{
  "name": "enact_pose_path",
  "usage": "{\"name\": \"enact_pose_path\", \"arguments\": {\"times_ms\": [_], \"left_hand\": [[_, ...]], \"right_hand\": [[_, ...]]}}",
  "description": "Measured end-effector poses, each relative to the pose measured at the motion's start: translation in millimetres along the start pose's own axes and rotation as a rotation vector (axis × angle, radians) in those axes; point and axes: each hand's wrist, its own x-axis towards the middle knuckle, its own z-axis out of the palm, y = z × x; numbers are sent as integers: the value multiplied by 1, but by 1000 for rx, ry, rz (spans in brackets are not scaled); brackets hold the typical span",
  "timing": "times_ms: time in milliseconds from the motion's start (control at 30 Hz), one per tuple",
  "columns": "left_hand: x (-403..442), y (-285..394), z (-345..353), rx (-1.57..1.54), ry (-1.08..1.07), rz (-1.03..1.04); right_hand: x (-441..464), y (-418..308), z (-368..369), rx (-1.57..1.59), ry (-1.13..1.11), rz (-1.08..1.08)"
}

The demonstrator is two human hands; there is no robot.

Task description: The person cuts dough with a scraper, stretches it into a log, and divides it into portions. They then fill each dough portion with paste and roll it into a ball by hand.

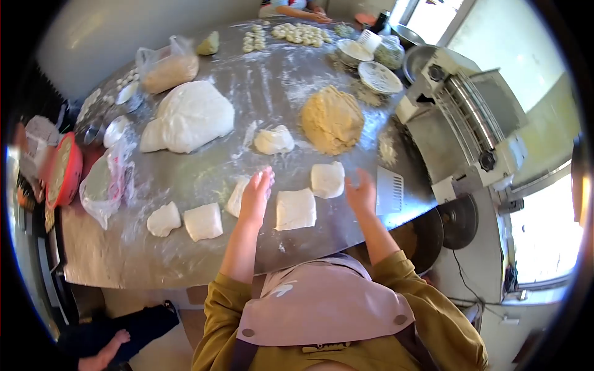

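My left hand (pixel 257 193) is raised over the metal table, fingers extended and holding nothing, partly covering a white dough piece (pixel 236 198). On its right lies a squarish white dough piece (pixel 296 209). My right hand (pixel 361 190), somewhat blurred, is apart from it with fingers spread and empty, between another white piece (pixel 328 180) and a slotted white scraper (pixel 390 191). Two more flat pieces (pixel 203 222) (pixel 164 219) lie at the left. Farther back are a small lump (pixel 274 140), a large white dough mass (pixel 190 117) and a yellow dough mound (pixel 333 120).
A dough roller machine (pixel 470 117) stands at the right. Bowls (pixel 380 78) and many small dough balls (pixel 301 34) lie at the back, near another person's hands (pixel 318 15). A red basin (pixel 64 170) and plastic bags (pixel 106 185) are at the left.
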Motion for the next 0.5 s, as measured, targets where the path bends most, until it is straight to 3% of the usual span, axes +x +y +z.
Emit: {"name": "enact_pose_path", "arguments": {"times_ms": [33,100,200,300,433,500], "left_hand": [[2,-12,5,166,-44,-13],[7,-41,18,397,-59,42],[9,-42,59,1052,-158,422],[24,-51,94,1291,-249,477],[58,-59,124,1546,-294,371],[71,-54,138,1533,-295,264]], "right_hand": [[9,24,-17,-29,7,161],[18,67,-44,-387,57,349],[25,73,-81,-444,-95,669],[35,84,-85,-456,-250,755],[50,78,-89,-466,-358,610],[56,93,-89,-369,-354,593]]}}
